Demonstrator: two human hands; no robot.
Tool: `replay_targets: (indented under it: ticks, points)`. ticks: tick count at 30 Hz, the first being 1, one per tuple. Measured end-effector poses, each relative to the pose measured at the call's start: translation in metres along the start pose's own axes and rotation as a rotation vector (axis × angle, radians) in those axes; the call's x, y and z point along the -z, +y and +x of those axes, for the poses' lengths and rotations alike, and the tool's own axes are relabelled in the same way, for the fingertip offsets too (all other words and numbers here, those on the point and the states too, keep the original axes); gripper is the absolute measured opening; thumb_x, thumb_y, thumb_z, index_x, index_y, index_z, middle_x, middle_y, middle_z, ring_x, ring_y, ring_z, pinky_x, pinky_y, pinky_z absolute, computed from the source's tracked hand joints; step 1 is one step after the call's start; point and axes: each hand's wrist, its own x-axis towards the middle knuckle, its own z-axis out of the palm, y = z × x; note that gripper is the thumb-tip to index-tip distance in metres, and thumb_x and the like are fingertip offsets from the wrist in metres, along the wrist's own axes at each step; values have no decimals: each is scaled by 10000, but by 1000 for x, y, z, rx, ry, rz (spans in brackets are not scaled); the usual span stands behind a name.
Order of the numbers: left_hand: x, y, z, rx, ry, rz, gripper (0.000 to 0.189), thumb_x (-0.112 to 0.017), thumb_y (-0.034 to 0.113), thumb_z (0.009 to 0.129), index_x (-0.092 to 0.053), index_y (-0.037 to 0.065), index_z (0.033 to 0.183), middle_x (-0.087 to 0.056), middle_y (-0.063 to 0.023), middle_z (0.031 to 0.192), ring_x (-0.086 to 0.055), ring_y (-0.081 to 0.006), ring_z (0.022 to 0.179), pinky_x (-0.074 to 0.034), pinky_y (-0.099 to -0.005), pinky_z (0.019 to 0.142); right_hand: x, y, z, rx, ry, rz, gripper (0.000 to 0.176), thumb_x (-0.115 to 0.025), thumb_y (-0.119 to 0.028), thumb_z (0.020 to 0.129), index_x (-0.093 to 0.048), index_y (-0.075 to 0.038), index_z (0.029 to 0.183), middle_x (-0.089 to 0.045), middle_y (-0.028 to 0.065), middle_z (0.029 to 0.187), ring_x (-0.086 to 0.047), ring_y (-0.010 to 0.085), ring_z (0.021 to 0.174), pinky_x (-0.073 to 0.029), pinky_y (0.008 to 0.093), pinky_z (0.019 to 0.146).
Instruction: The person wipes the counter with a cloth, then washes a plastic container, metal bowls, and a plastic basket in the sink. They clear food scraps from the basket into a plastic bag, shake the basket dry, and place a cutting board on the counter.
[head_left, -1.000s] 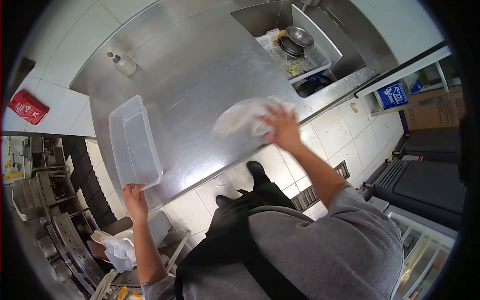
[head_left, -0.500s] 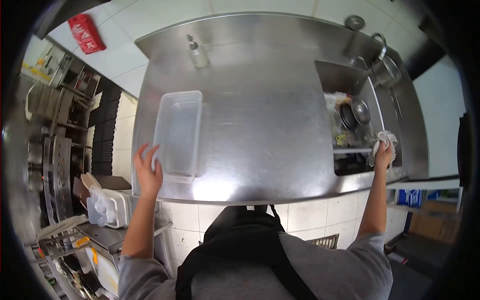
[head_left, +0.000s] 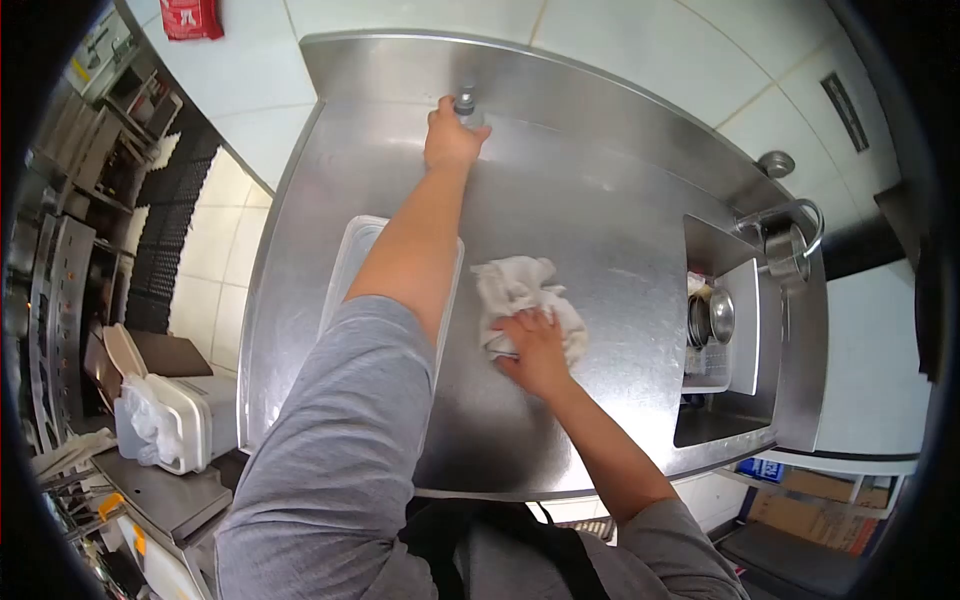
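At the back of the steel counter, my left hand (head_left: pixel 455 137) is wrapped round a pump bottle (head_left: pixel 465 103), whose grey top shows above the fingers. The lower part of the bottle is mostly hidden by the hand. My right hand (head_left: pixel 535 352) presses down on a crumpled white cloth (head_left: pixel 520 280) in the middle of the counter, its fingers curled into the fabric. Under my left forearm lies a clear plastic tub (head_left: pixel 352 245), partly covered by the arm and sleeve.
On the right is a sink (head_left: pixel 712 232) with metal bowls (head_left: pixel 720 316) and a white divider or bin (head_left: pixel 742 330) inside. A curved faucet (head_left: pixel 815 225) stands behind it. White tubs (head_left: pixel 185 425) sit on a lower surface at left. A red packet (head_left: pixel 190 18) lies at upper left.
My left hand has gone from beside the tub to the pump bottle and taken hold of it. My right hand has brought the cloth from the sink's edge to the counter's middle.
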Motion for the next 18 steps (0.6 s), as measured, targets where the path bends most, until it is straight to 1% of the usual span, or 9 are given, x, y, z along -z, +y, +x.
replay_targets:
  ticks: [2,3,5,6,9,10,13,15,18]
  points:
    - [-1,-8,-6,-23,11,-43,846,-814,322,705,-364,85,1381,-496,-162,1301,-537,-308,1177,-457,-400,972,-4,-17,16,252,-105,61,574,-776,-188,645,-573,-250,1178,-589,70,1220,-499,344,1205,-229,548,1123]
    - [7,-6,-14,-74,27,-70,800,-803,310,717,-384,80,1359,-514,-151,1281,-541,-307,1168,-462,-405,958,-2,-23,23,262,-119,61,574,-776,-188,645,-573,-250,1178,-589,70,1220,-499,344,1205,-229,548,1123]
    - [32,-14,-38,-206,124,-137,694,-793,269,734,-448,52,1295,-557,-165,1201,-562,-306,1130,-460,-392,930,-1,-34,39,456,-307,134,589,-777,-209,627,-576,-264,1178,-599,51,1176,-518,300,1186,-227,543,1126]
    - [46,-27,-49,-288,169,-165,666,-794,246,738,-465,44,1281,-577,-160,1160,-576,-294,1103,-459,-378,923,-10,-33,44,567,-283,71,603,-774,-232,626,-572,-268,1193,-605,40,1143,-535,272,1162,-227,523,1133]
    - [127,-47,-117,-344,150,-170,621,-802,167,734,-487,37,1253,-595,-124,1080,-584,-241,1034,-453,-343,906,-8,-42,70,687,-382,117,642,-765,-236,638,-543,-255,1239,-609,51,1138,-543,280,1153,-230,504,1138]
    - [150,-58,-137,-365,148,-111,616,-804,140,731,-488,40,1250,-591,-115,1078,-577,-224,1029,-452,-339,904,-6,-48,81,654,-445,86,736,-778,-205,640,-478,-224,1312,-606,57,1191,-524,235,1183,-232,478,1141]
    - [196,-89,-185,-210,114,-218,619,-792,92,728,-472,41,1255,-571,-111,1102,-561,-215,1042,-442,-343,920,-24,-68,106,649,-296,138,731,-763,-234,643,-479,-226,1316,-610,85,1151,-540,293,1167,-245,493,1131]
    - [210,-113,-206,-180,241,-134,657,-817,86,682,-482,38,1246,-565,-126,1117,-578,-226,1030,-462,-339,895,-40,-86,134,676,-299,138,733,-756,-215,647,-477,-218,1325,-602,105,1189,-530,298,1187,-259,490,1123]
    - [230,-122,-223,-95,309,-169,667,-806,57,694,-455,40,1262,-531,-118,1152,-548,-218,1054,-446,-327,913,-61,-120,179,753,-312,146,738,-754,-209,640,-485,-215,1328,-595,97,1219,-523,302,1198,-267,482,1119]
